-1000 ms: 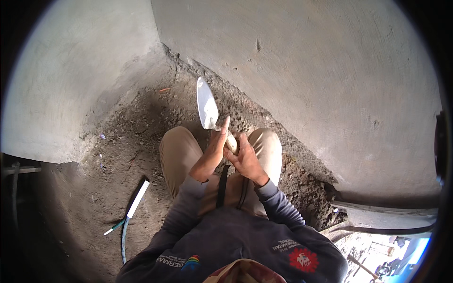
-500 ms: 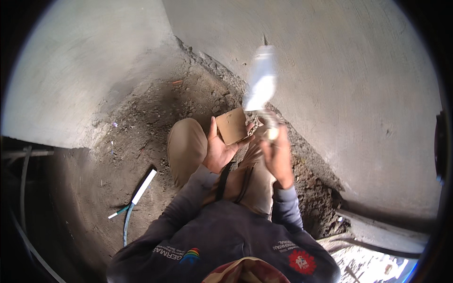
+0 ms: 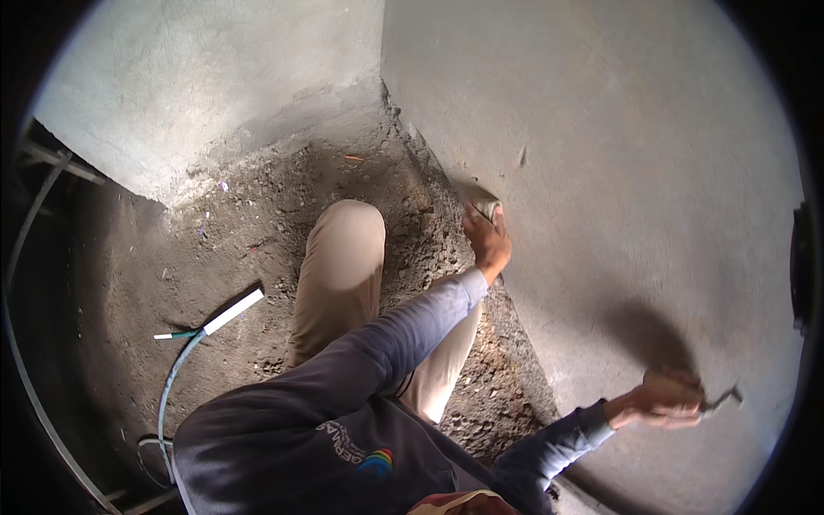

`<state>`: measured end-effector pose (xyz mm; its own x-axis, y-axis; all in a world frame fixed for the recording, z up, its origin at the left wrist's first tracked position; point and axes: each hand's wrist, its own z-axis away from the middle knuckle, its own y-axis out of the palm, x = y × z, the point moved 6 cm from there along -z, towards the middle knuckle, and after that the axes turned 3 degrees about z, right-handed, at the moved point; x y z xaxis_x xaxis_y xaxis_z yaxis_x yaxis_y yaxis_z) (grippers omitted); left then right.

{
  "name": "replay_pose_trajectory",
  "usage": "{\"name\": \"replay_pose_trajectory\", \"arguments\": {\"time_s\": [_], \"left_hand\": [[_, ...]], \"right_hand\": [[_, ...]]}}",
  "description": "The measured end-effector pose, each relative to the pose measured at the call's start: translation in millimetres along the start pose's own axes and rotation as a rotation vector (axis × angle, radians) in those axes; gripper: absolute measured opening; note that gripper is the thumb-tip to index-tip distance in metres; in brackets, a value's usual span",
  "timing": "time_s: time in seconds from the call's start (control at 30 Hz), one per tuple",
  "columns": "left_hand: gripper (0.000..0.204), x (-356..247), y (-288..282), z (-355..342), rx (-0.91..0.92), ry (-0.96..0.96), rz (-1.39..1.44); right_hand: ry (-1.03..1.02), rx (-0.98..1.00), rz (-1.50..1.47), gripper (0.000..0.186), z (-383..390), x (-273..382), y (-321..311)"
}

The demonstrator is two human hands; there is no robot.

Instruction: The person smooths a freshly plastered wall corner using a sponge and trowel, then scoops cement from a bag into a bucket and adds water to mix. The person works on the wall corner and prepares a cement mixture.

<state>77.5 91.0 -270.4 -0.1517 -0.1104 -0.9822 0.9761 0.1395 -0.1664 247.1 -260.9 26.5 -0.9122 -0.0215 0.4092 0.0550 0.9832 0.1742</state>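
Observation:
My left hand [image 3: 489, 247] reaches forward to the foot of the right-hand wall [image 3: 618, 172]. Its fingers are closed round a tan square board [image 3: 487, 208], seen nearly edge-on close to the wall face. Far out to the right, my right hand [image 3: 659, 402] grips a trowel by its handle, low beside the same wall. The bent metal shank of the trowel [image 3: 723, 401] sticks out past the fingers; its blade cannot be made out against the grey wall.
Rough, crumbly soil [image 3: 463, 386] runs along the wall's foot. A white bar [image 3: 233, 312] with a blue cable [image 3: 174, 369] lies on the ground at left. A second plastered wall [image 3: 232, 77] meets the first in a corner. My bent knee [image 3: 343, 249] rises in the middle.
My left hand has carried the board from above my lap forward and right to the wall. My right hand has swung the trowel down and far right. The view has shifted.

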Motion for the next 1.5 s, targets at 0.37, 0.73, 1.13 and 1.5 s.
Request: {"name": "replay_pose_trajectory", "arguments": {"time_s": [0.37, 0.73, 1.13, 1.5], "left_hand": [[0.08, -9, -47, -317, -0.239, -0.063, 0.122], [0.075, -35, -36, -244, -0.176, 0.113, 0.173], [0.075, -12, -34, -287, -0.111, 0.112, 0.103], [0.065, -66, -91, -501, -0.201, -0.177, 0.3]], "right_hand": [[-0.48, -0.029, 2.18, 0.052, 16, -87, -88], [-0.429, -0.036, 1.136, 0.049, 21, -42, 8], [-0.441, -0.052, 1.138, 0.046, 20, -29, 31], [-0.422, -0.079, 1.116, 0.043, 32, -40, 26]]}}
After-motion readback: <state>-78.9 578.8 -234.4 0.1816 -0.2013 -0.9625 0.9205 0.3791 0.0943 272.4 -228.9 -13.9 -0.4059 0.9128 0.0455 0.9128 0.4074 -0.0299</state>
